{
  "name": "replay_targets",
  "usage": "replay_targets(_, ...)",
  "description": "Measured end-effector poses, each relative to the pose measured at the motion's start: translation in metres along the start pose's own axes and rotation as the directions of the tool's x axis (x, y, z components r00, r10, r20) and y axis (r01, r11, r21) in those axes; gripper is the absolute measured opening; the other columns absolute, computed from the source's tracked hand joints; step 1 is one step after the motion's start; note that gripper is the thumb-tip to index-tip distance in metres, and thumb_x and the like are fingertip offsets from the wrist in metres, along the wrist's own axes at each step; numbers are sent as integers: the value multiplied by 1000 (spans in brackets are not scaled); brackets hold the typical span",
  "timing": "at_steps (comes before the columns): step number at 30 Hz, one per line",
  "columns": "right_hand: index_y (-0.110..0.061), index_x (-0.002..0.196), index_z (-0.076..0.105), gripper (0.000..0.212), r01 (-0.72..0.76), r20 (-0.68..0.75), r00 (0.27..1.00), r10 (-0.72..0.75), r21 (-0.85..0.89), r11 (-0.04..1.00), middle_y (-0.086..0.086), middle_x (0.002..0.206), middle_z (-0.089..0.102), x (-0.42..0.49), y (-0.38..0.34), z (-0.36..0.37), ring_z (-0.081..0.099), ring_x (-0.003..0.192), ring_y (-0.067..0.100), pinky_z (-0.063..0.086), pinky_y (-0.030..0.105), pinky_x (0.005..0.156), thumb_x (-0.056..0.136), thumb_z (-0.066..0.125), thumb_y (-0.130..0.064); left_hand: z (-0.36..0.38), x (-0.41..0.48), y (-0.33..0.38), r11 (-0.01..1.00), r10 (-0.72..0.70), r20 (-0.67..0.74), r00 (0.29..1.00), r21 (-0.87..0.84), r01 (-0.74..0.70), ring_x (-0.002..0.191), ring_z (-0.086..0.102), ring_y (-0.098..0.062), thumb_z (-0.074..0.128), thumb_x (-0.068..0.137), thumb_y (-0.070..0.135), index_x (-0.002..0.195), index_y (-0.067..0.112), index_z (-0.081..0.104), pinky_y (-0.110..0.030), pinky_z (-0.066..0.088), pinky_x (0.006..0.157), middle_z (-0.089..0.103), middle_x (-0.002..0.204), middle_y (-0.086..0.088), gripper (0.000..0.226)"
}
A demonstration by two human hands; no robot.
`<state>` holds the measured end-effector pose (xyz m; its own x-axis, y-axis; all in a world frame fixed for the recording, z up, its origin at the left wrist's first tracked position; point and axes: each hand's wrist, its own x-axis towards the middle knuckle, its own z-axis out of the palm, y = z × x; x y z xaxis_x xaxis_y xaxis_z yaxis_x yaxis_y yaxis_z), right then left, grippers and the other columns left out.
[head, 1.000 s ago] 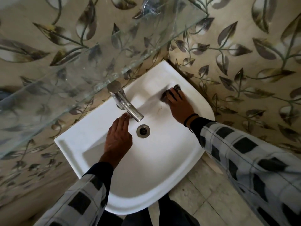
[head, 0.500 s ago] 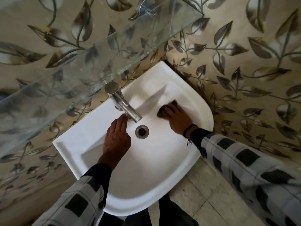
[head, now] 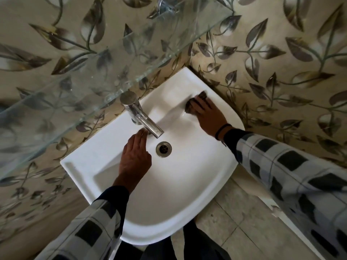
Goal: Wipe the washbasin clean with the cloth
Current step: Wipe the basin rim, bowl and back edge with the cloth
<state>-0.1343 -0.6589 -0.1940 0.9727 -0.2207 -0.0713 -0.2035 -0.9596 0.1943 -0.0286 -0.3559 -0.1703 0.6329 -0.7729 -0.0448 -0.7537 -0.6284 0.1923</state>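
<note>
A white washbasin (head: 187, 212) fills the middle of the view, fixed to a leaf-patterned wall. My right hand (head: 210, 115) presses a small dark cloth (head: 195, 103) flat against the basin's upper right inner wall, near the rim; most of the cloth is hidden under my fingers. My left hand (head: 136, 158) rests flat inside the bowl, fingers together, its tips just under the spout of the chrome tap (head: 142, 117). It holds nothing. The round metal drain (head: 163, 149) lies between my two hands.
A glass shelf (head: 112, 76) juts out over the back of the basin, above the tap. Leaf-patterned wall tiles (head: 281, 53) close in behind and to the right. Pale floor tiles (head: 234, 228) show below the basin's front edge.
My right hand slid the cloth down toward the drain, then back up to the upper right wall of the basin. My left hand has stayed in place under the spout.
</note>
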Motion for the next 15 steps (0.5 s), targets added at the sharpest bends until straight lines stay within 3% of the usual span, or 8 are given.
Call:
replay_targets(3, -3, 139, 50, 57, -68, -43, 997, 67, -21, 997, 13, 148, 44, 6, -11, 3, 29, 145, 36, 19, 53, 120, 88, 23, -9, -2, 0, 2, 1000, -8, 5, 1000, -3, 8, 128, 41, -26, 67, 69, 11, 146, 7, 38, -38, 40, 106, 43, 147, -9, 83)
replay_targets(5, -5, 134, 57, 61, -50, 1, 999, 50, 17, 999, 14, 145, 49, -3, -34, 17, 37, 140, 40, 28, 57, 115, 83, 25, -12, -3, 0, 1, 1000, -8, 12, 1000, 2, 8, 127, 41, -26, 66, 69, 11, 146, 6, 38, -37, 40, 107, 43, 147, -9, 83)
replay_targets(8, -4, 122, 67, 64, -2, 78, 997, -14, 197, 980, 21, 128, 62, -9, -76, 46, 54, 120, 51, 44, 68, 94, 70, 33, -15, -4, -1, -1, 1000, 10, 32, 999, 20, -10, 128, 42, -26, 66, 69, 13, 147, 6, 36, -36, 40, 108, 42, 148, -9, 84)
replay_targets(11, -2, 137, 53, 63, 45, 161, 982, -101, 318, 947, 25, 142, 48, -16, -115, 48, 37, 134, 52, 33, 67, 106, 75, 44, -8, -4, -1, -2, 1000, 11, 34, 999, 23, -12, 128, 42, -27, 67, 69, 12, 148, 7, 36, -37, 40, 108, 42, 149, -9, 85)
replay_targets(15, 0, 127, 62, 57, 220, 158, 939, -305, 405, 887, 24, 131, 58, -52, -114, 39, 55, 120, 46, 48, 60, 97, 70, 71, -1, -4, -2, -1, 1000, 28, 39, 999, 14, -28, 129, 42, -28, 66, 69, 10, 147, 9, 36, -40, 44, 104, 40, 150, -9, 84)
